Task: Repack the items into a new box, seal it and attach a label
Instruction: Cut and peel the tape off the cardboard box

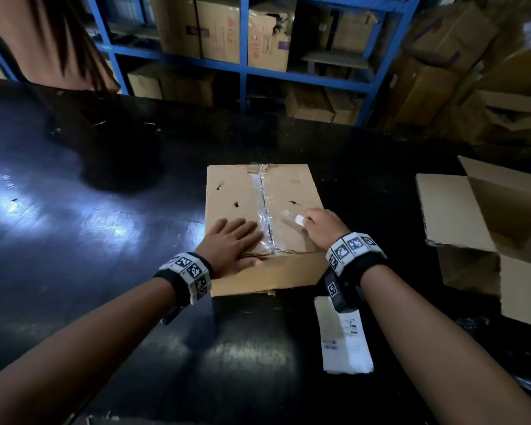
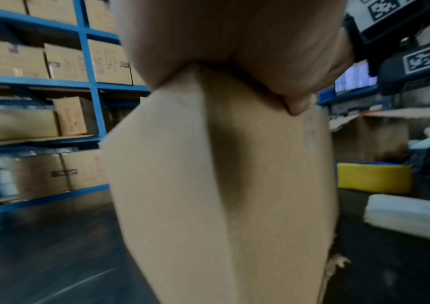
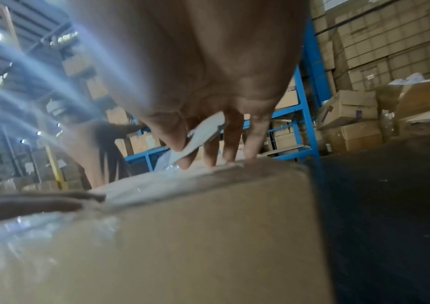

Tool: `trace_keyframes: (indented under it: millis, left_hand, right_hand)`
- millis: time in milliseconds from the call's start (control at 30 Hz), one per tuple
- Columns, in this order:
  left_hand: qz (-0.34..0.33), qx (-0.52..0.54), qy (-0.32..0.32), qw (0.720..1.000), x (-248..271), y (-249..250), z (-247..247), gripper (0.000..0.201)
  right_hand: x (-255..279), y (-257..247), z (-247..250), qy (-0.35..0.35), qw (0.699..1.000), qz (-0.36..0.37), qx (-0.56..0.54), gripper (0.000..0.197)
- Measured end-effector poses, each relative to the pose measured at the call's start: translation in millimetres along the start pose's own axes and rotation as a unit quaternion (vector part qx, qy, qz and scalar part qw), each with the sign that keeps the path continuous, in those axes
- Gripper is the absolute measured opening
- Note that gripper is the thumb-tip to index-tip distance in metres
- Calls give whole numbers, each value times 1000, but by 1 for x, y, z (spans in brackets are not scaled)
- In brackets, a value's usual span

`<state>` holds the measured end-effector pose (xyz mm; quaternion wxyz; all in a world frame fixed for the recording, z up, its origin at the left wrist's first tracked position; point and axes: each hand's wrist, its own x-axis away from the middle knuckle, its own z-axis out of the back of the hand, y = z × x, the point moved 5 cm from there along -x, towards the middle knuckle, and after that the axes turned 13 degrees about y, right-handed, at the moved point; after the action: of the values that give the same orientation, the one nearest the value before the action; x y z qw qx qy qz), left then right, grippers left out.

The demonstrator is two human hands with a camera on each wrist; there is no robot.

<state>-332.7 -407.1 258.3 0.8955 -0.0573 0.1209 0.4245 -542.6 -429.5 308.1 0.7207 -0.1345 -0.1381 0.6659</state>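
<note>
A taped-up cardboard box (image 1: 236,191) lies on the black table (image 1: 105,210); clear tape (image 1: 262,204) runs along its top seam. My left hand (image 1: 232,240) lies flat on the box top at the near left corner, fingers straight, thumb at the front edge. In the left wrist view that palm (image 2: 234,41) rests on the box corner (image 2: 208,185). My right hand (image 1: 322,225) is on the box top just right of the seam and pinches a small flat white piece (image 1: 298,220). The right wrist view shows this piece (image 3: 200,135) between thumb and fingers, fingertips touching the box (image 3: 182,236).
An open cardboard box (image 1: 460,210) with its flaps spread stands at the right. A stack of white labels (image 1: 344,342) lies near my right forearm. A yellow tape roll (image 2: 372,176) sits further right. Blue shelves (image 1: 242,65) full of cartons stand behind; another person (image 1: 59,41) stands far left.
</note>
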Motion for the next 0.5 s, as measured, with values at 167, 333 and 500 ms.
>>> trace_keyframes:
  millis: [167, 333, 500]
  left_hand:
    - [48, -23, 30, 998, 11, -56, 10, 55]
    - [251, -36, 96, 962, 32, -127, 24, 44]
    - [357, 158, 107, 914, 21, -151, 12, 47]
  right_hand:
    - [-1, -10, -15, 12, 999, 29, 26, 32]
    - [18, -47, -32, 8, 998, 62, -5, 30]
    - [27, -82, -45, 7, 993, 91, -75, 22]
